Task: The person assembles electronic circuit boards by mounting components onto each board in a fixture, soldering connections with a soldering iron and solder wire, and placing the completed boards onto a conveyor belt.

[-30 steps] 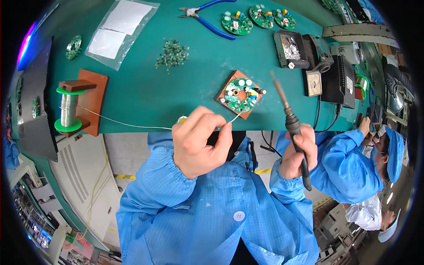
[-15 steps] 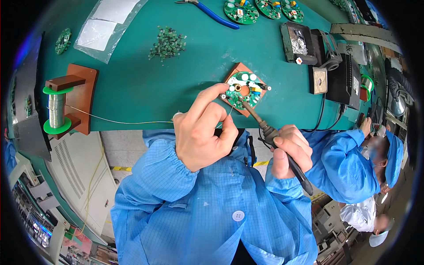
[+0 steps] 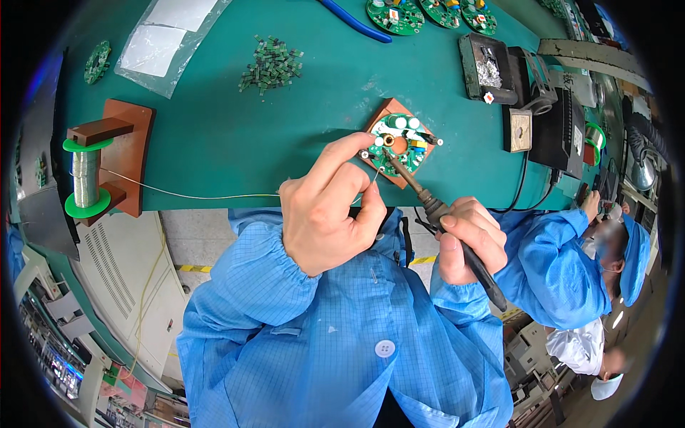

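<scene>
A round green circuit board point(image 3: 408, 157) with white, yellow and blue parts lies on a reddish-brown block point(image 3: 389, 107) near the table's front edge. My right hand point(image 3: 471, 239) is closed round a soldering iron point(image 3: 430, 205), whose tip reaches the left part of the board. Thumb and fingers of my left hand point(image 3: 330, 207) pinch solder wire point(image 3: 193, 193), its end close to the board's lower left. My left index finger stretches to the board's left edge. From my hand the wire runs left to a solder spool point(image 3: 86, 175) on a reddish-brown stand.
Small green board pieces point(image 3: 270, 65) lie heaped beyond my left hand. A blue-handled tool point(image 3: 357, 25) and several round boards point(image 3: 394, 16) lie at the back. To the right stand a dark metal box point(image 3: 477, 65), a sponge holder point(image 3: 518, 132) and a black unit point(image 3: 558, 135). A co-worker point(image 3: 564, 264) sits at right.
The iron's tip has moved slightly left and up on the board. My hands otherwise keep nearly the same place; the whole view has shifted a little.
</scene>
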Demonstrator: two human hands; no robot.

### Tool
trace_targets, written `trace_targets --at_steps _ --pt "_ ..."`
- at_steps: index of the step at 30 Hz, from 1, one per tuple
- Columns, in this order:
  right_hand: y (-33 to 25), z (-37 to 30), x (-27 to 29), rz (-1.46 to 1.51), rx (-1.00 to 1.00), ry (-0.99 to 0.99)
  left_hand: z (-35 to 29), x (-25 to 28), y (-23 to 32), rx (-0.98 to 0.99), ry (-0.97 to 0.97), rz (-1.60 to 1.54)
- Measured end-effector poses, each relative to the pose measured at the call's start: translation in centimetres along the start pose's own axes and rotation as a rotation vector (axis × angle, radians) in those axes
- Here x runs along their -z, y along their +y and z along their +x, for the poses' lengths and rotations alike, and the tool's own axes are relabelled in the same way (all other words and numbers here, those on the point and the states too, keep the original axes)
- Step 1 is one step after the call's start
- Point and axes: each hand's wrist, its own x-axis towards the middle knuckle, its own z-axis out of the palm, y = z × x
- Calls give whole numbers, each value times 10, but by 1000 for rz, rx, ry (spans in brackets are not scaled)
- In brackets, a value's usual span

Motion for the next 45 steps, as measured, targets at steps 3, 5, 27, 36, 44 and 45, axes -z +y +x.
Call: trace_targets --at_steps 3,5,27,36,44,45 --pt "2 0 2 21 -8 -10 1 0 0 -4 3 -1" --pt "2 -2 3 58 -42 19 2 -1 0 -9 4 -4" --pt "3 -2 2 32 -3 6 3 -2 -2 -21 1 -27" --pt "2 -3 3 95 -14 87 4 -5 -8 -96 80 -30" --pt "3 -1 3 20 9 -16 3 -6 -8 -80 74 -15" --pt "3 -1 2 21 10 -16 3 -6 -9 -87 83 -18"
